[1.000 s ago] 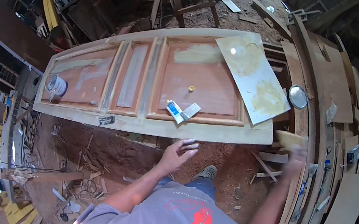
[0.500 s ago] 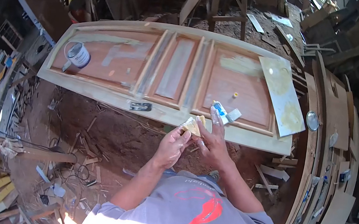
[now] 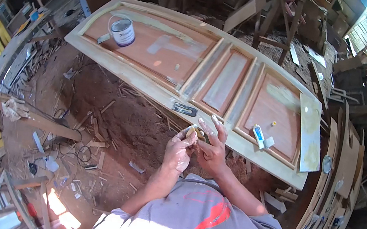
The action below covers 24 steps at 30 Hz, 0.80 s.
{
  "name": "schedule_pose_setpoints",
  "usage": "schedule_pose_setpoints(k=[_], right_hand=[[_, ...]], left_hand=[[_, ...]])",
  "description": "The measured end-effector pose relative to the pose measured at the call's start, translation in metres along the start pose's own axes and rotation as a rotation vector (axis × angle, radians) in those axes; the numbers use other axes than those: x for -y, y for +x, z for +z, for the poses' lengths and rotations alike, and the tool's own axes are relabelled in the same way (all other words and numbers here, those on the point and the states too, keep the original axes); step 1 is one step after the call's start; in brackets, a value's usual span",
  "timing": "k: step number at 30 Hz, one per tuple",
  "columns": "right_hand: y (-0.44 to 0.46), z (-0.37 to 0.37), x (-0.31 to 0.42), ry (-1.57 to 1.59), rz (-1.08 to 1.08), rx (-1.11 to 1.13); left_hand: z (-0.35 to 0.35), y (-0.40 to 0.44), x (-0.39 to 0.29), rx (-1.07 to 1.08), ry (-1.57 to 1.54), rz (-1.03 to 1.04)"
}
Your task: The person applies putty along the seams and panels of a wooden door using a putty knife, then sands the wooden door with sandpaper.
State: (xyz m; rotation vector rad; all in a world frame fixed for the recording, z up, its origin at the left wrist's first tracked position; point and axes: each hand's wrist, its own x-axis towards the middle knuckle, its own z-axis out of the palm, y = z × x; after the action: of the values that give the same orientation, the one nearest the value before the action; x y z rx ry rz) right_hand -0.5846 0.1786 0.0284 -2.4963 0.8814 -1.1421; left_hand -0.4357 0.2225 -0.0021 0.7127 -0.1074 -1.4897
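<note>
- Near the centre of the frame, a small, crumpled-looking yellowish piece is held up in front of the person's body, just off the near edge of a wooden door.
- The left hand, smeared with whitish material, has its fingers closed on the yellowish piece in a narrow pinch.
- The right hand is up against the right side of the same piece; two fingers point upward, spread apart, and whether its other fingers grip is unclear.
- The door lies flat, slanting from upper left to lower right, with three framed reddish panels and pale smears on them.
- On the left panel, toward the upper left of the frame, an upright can with a wire handle stands beside a small flat tool.
- A dark, flat object rests on the door's near border, just above the hands.
- On the right panel, a white and blue tube lies beside a small greyish piece, with a yellow cap near them.
- A white sheet with yellowish patches lies across the door's right end.
- At the right of the frame, a round metallic lid sits by long boards.
- Wood scraps litter the brown floor.
</note>
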Motion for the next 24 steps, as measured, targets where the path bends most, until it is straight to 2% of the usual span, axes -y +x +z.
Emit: schedule_pose_setpoints(k=[2,4,7,8,11,14,17,20,22,24], right_hand=[[0.006,0.010,0.005,0.086,0.071,-0.017],[0.013,0.010,0.012,0.215,0.170,0.014],[0.018,0.005,0.013,0.557,0.329,0.099],[0.015,0.005,0.005,0.597,0.293,0.144],[0.012,-0.006,-0.005,1.102,0.460,0.213],[0.011,-0.031,-0.006,1.401,0.583,0.217],[0.003,-0.055,-0.026,1.563,0.595,0.253],[-0.001,-0.078,-0.043,1.144,0.386,0.245],[-0.006,-0.093,-0.050,0.815,0.268,0.293],[-0.008,-0.101,-0.058,0.620,0.187,0.254]], left_hand=[[-0.001,-0.005,-0.008,-0.012,-0.044,0.013],[0.009,-0.012,-0.013,-0.034,0.006,0.124],[0.007,-0.013,-0.012,-0.040,0.098,0.235],[0.006,-0.015,-0.010,-0.059,0.104,0.254],[0.016,-0.017,-0.005,-0.031,0.094,0.296],[0.026,-0.015,0.007,-0.006,0.082,0.333],[0.036,-0.013,0.022,-0.012,0.068,0.338],[0.057,-0.018,0.022,-0.044,0.068,0.337],[0.072,-0.023,0.036,-0.026,0.163,0.362],[0.096,-0.030,0.046,-0.037,0.282,0.403]])
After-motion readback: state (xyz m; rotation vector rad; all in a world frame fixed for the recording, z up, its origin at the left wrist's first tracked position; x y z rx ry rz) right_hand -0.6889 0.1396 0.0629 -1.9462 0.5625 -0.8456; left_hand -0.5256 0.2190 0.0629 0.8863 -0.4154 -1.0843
